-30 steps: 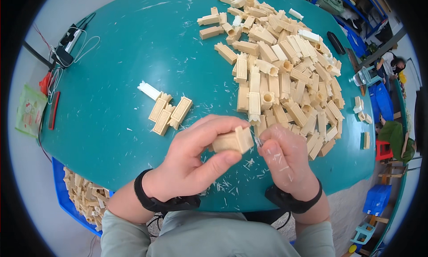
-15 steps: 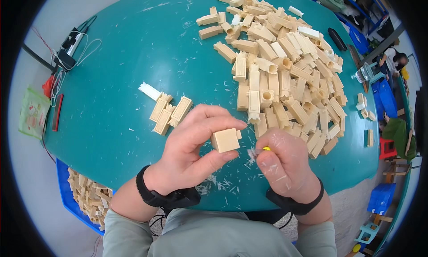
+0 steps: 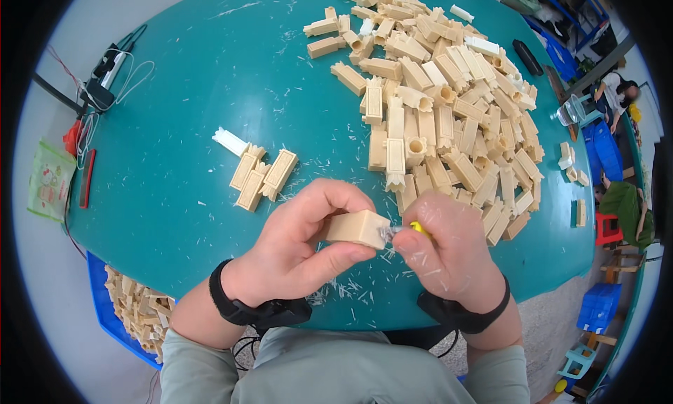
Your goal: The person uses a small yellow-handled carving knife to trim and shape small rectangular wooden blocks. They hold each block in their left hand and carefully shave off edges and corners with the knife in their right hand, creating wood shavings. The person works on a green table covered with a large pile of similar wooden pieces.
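Since the earlier frame, held tan block point(image 3: 345, 229) turned, long side now showing; tool brought from apart to its end. Left hand point(image 3: 305, 243) clamped on block, thumb below, fingers above, over the surface point(image 3: 175, 88) near its front edge. Right hand point(image 3: 449, 246) closed round yellow tool point(image 3: 418, 227), tip at block's right end. Pale shavings point(image 3: 343, 290) below hands, flecks on right hand. Left-forward: small group, three tan blocks point(image 3: 251, 188) plus white piece point(image 3: 229, 141). Right-forward: big heap of similar blocks point(image 3: 440, 127). Lower left, beside surface: blue bin point(image 3: 98, 299) holding many tan blocks. Far left: greenish see-through bag point(image 3: 51, 180), contents unclear. Far right: clear container point(image 3: 571, 111), contents unclear; blue crate point(image 3: 598, 307) beyond, inside not visible.
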Demonstrator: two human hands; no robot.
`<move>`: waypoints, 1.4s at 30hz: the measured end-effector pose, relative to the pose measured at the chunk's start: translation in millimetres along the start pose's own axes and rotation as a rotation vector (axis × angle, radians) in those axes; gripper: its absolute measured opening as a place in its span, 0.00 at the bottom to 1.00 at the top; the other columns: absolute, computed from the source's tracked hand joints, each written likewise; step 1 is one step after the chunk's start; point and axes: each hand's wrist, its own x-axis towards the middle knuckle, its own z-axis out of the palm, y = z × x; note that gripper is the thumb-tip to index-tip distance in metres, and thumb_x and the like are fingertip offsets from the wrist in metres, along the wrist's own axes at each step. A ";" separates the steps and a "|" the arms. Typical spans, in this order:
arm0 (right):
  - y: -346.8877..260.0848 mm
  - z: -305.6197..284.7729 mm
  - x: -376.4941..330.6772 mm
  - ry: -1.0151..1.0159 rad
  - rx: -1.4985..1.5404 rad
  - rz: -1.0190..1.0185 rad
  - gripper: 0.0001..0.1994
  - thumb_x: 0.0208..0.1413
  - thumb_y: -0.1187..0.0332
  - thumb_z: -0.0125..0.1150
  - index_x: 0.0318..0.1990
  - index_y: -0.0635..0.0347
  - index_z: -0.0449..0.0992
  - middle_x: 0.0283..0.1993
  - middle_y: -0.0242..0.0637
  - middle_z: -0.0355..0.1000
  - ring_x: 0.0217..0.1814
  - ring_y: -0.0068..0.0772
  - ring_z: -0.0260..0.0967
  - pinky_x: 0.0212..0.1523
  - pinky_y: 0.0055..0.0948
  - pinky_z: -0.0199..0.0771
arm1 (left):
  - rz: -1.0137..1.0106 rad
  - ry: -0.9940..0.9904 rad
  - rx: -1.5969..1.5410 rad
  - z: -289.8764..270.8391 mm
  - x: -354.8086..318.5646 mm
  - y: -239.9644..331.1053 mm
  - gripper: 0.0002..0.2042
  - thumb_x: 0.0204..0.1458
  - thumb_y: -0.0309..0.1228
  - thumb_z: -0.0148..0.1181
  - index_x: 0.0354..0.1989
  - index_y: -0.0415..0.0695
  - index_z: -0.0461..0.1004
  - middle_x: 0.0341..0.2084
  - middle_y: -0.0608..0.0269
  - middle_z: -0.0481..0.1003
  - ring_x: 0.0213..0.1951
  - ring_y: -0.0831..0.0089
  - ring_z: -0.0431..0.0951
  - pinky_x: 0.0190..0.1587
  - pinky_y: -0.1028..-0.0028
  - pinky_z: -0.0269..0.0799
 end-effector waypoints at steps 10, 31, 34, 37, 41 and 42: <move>1.2 -5.2 4.9 0.117 0.013 0.241 0.14 0.53 0.61 0.57 0.24 0.61 0.68 0.19 0.41 0.61 0.18 0.43 0.61 0.20 0.34 0.60 | 0.046 -0.190 -0.082 -2.2 -2.5 5.6 0.16 0.47 0.29 0.61 0.41 0.38 0.64 0.37 0.58 0.68 0.37 0.73 0.69 0.40 0.75 0.65; -11.1 3.2 -2.1 -0.038 0.216 0.268 0.16 0.55 0.58 0.53 0.24 0.62 0.67 0.19 0.41 0.62 0.19 0.44 0.62 0.20 0.35 0.61 | 0.357 0.215 0.526 -3.4 5.8 -4.5 0.15 0.36 0.15 0.63 0.33 0.41 0.69 0.36 0.56 0.72 0.35 0.69 0.73 0.35 0.75 0.70; -11.2 4.7 -2.9 -0.039 0.198 0.265 0.16 0.55 0.58 0.54 0.24 0.62 0.67 0.20 0.41 0.63 0.19 0.44 0.62 0.19 0.36 0.60 | 0.408 0.222 0.617 -0.6 7.9 -3.7 0.15 0.33 0.15 0.64 0.31 0.42 0.70 0.33 0.57 0.72 0.33 0.67 0.73 0.32 0.75 0.70; -11.0 5.8 -2.7 -0.029 0.168 0.258 0.16 0.55 0.59 0.53 0.24 0.62 0.67 0.19 0.41 0.62 0.19 0.45 0.61 0.19 0.36 0.60 | 0.462 0.218 0.698 -0.7 8.3 -1.6 0.15 0.33 0.15 0.65 0.31 0.42 0.70 0.33 0.57 0.73 0.32 0.67 0.73 0.31 0.76 0.70; -5.4 6.8 -2.2 -0.007 0.044 0.307 0.17 0.56 0.58 0.53 0.23 0.62 0.66 0.18 0.42 0.62 0.19 0.47 0.61 0.19 0.37 0.59 | 0.528 0.180 0.691 -2.1 8.5 -0.1 0.16 0.33 0.17 0.66 0.31 0.43 0.70 0.32 0.57 0.73 0.33 0.67 0.73 0.33 0.74 0.69; -3.9 5.4 -0.6 -0.017 0.042 0.333 0.17 0.56 0.58 0.53 0.23 0.62 0.66 0.18 0.43 0.61 0.19 0.48 0.61 0.19 0.37 0.59 | 0.557 0.164 0.652 -1.4 8.0 0.6 0.16 0.33 0.17 0.66 0.32 0.43 0.70 0.32 0.57 0.73 0.33 0.67 0.72 0.34 0.74 0.68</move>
